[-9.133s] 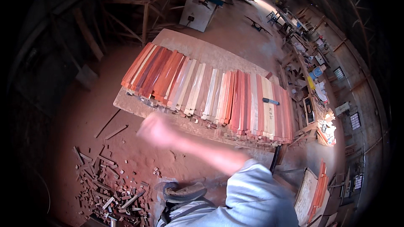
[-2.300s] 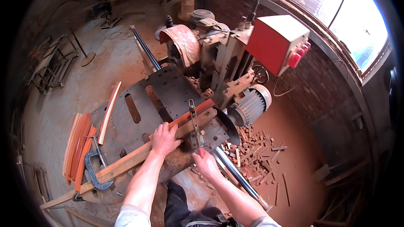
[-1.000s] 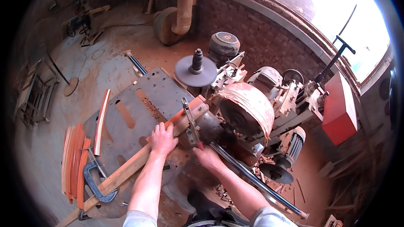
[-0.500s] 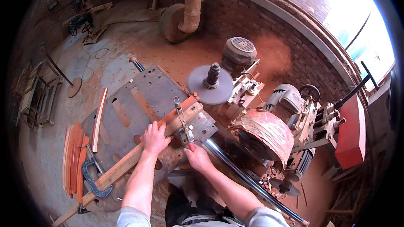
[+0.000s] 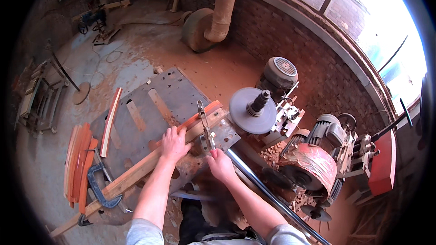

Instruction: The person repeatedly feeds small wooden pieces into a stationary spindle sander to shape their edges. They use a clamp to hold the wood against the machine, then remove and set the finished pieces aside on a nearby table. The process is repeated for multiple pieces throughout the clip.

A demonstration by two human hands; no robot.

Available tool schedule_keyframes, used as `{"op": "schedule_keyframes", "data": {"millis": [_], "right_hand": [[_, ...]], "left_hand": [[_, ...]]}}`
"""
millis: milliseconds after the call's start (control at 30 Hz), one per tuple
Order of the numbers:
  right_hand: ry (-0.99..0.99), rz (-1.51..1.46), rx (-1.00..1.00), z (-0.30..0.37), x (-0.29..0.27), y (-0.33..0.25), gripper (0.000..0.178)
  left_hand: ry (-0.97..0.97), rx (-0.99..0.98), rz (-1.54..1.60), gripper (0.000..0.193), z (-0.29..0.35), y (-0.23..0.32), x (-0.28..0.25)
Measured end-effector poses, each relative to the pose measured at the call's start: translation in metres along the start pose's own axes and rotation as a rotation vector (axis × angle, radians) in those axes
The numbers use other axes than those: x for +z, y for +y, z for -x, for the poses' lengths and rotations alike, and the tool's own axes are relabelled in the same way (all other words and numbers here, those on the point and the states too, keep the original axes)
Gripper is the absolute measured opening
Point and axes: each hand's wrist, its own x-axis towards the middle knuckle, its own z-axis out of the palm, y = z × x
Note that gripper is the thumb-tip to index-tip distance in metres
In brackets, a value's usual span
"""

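Note:
My left hand (image 5: 175, 146) rests on a reddish wood strip (image 5: 191, 120), its fingers curled over and pressing it against a long wooden fence bar (image 5: 136, 175). In my closed right hand (image 5: 221, 164) is the red handle of a metal toggle clamp (image 5: 205, 120), whose arm reaches across the strip near its far end. Both pieces lie on a dark steel sliding table (image 5: 159, 88) with slots and holes. Just right of the strip's end stands a round grey saw disc (image 5: 240, 106) on a threaded spindle, with a small gap between them.
Reddish strips (image 5: 79, 168) are stacked at the table's left edge, and another strip (image 5: 110, 122) lies apart. A blue C-clamp (image 5: 97, 186) grips the fence. A steel rail (image 5: 268, 190), a motor (image 5: 279, 72), and a second machine with a wrapped guard (image 5: 313, 161) occupy the right.
The table, with the strip and both hands, has shifted away from the disc, up-left relative to the machine. A dust cloud by the wall has thinned. The view has turned slightly.

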Motion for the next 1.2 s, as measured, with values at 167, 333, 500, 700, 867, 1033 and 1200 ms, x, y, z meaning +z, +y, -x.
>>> {"op": "schedule_keyframes", "data": {"millis": [167, 333, 500, 700, 867, 1033, 1200], "right_hand": [[0.03, 0.053, -0.055, -0.016, 0.002, -0.031, 0.047], [-0.368, -0.134, 0.289, -0.029, -0.054, -0.109, 0.035], [-0.348, -0.473, 0.408, -0.027, -0.049, -0.094, 0.025], [-0.374, -0.507, 0.377, -0.027, -0.042, -0.101, 0.018], [-0.338, -0.677, 0.347, -0.021, -0.029, -0.072, 0.018], [-0.281, -0.658, 0.262, -0.003, -0.04, -0.045, 0.02], [-0.362, -0.713, 0.218, 0.021, -0.036, -0.014, 0.022]], "left_hand": [[-0.18, -0.112, 0.233, 0.048, -0.059, -0.05, -0.006], [-0.528, -0.026, 0.149, 0.044, -0.109, -0.074, -0.026], [-0.632, -0.041, 0.492, 0.047, -0.121, -0.077, 0.0], [-0.464, -0.127, 0.572, 0.048, -0.118, -0.106, -0.012], [-0.338, -0.214, 0.94, 0.043, -0.079, -0.127, -0.052], [-0.356, -0.233, 1.608, 0.042, 0.065, -0.094, -0.093], [-0.315, -0.307, 1.706, 0.067, 0.236, -0.062, -0.117]]}}
